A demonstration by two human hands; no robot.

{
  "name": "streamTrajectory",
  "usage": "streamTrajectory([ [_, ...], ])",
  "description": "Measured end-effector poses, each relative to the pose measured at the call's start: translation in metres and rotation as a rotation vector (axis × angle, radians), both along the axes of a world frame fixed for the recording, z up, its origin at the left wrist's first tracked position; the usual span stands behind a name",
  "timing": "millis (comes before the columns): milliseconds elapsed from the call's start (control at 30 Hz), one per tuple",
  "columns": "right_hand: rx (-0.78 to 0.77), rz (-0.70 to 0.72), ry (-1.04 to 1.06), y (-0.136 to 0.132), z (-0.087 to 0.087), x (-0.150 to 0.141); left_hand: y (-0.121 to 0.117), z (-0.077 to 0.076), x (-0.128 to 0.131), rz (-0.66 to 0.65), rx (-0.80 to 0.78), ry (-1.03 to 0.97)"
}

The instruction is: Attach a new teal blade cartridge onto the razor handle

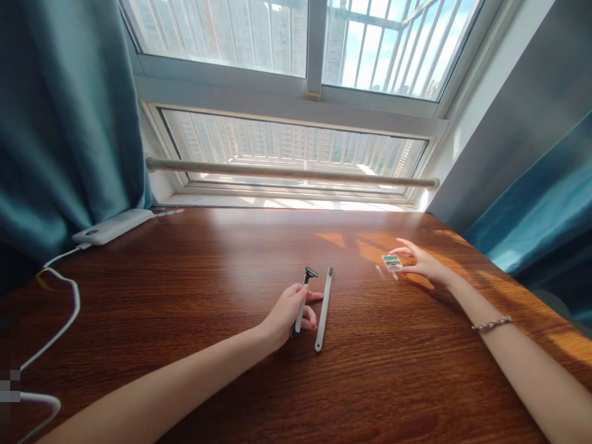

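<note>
Nearest the desk's (pixel 194 345) front edge, a white cable (pixel 65 320) is seen curving along the left side, running back toward a white power bank (pixel 113 226) that lies at the far left corner beside a teal curtain (pixel 60 123). Toward the middle of the desk, the left hand (pixel 287 314) is closed around the grey handle of a razor (pixel 303 302), whose dark head with a green strip is pointed toward the far edge; the handle is gripped between thumb and fingers, and the lower end is pressed against the wood. Just beside it, on the right, a grey toothbrush (pixel 324 308) is laid flat on the desk, its bristled head turned to the far edge and its handle end nearer the front; it is untouched by either hand. Farther back and toward the right edge, the right hand (pixel 423 264) is held open with spread fingers, and a small clear blade cartridge pack (pixel 392 262) with green inserts is touched at its side by the fingertips; whether the pack is lifted or rests on the wood cannot be told. A braided bracelet (pixel 493 322) is worn on the right wrist. Beyond the far edge, a window (pixel 296 148) with a horizontal rail (pixel 291 173) is seen, and a second teal curtain (pixel 546 216) hangs at the right.
</note>
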State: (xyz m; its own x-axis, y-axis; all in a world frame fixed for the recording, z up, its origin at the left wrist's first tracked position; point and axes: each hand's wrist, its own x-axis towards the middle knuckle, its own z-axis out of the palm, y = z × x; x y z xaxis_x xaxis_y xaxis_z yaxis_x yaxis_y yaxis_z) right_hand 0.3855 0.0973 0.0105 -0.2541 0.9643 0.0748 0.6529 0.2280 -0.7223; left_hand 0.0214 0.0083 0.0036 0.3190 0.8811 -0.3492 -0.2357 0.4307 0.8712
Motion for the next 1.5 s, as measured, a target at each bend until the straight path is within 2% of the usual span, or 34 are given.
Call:
streamTrajectory([
  [100,-0.042,-0.066,0.005,0.004,-0.004,0.042,-0.003,0.000,0.002,-0.001,0.003,-0.007],
  [200,-0.087,-0.067,0.069,0.006,-0.010,0.063,-0.005,0.000,0.003,0.002,-0.003,-0.011],
  [500,-0.176,-0.053,0.185,0.011,-0.022,0.080,-0.010,0.003,0.004,0.002,-0.023,-0.012],
  [667,-0.183,-0.107,0.162,0.010,-0.012,0.082,-0.013,0.004,0.005,-0.029,-0.020,-0.022],
  [767,0.034,-0.216,0.175,0.000,0.002,0.047,-0.013,0.001,0.005,-0.041,-0.024,-0.039],
  [833,0.185,-0.287,0.285,-0.019,0.009,0.000,-0.012,-0.002,0.005,-0.057,-0.031,-0.053],
  [900,0.158,-0.294,0.289,-0.047,0.010,-0.062,-0.011,-0.006,0.005,-0.075,-0.029,-0.071],
  [933,0.086,-0.212,0.204,-0.063,0.008,-0.093,-0.012,-0.007,0.005,-0.077,-0.025,-0.076],
  [1000,0.051,-0.073,-0.038,-0.094,0.001,-0.151,-0.012,-0.008,0.005,-0.078,-0.011,-0.084],
  [1100,0.033,-0.083,-0.288,-0.123,-0.008,-0.204,-0.014,-0.008,0.006,-0.068,0.018,-0.076],
  [1167,0.024,-0.108,-0.386,-0.128,-0.011,-0.217,-0.014,-0.008,0.005,-0.060,0.038,-0.054],
  [1333,0.013,-0.129,-0.478,-0.122,-0.013,-0.218,-0.008,-0.010,0.001,-0.006,0.056,-0.036],
  [1500,0.035,-0.152,-0.513,-0.116,-0.014,-0.213,-0.005,0.002,0.000,0.070,-0.012,-0.028],
])
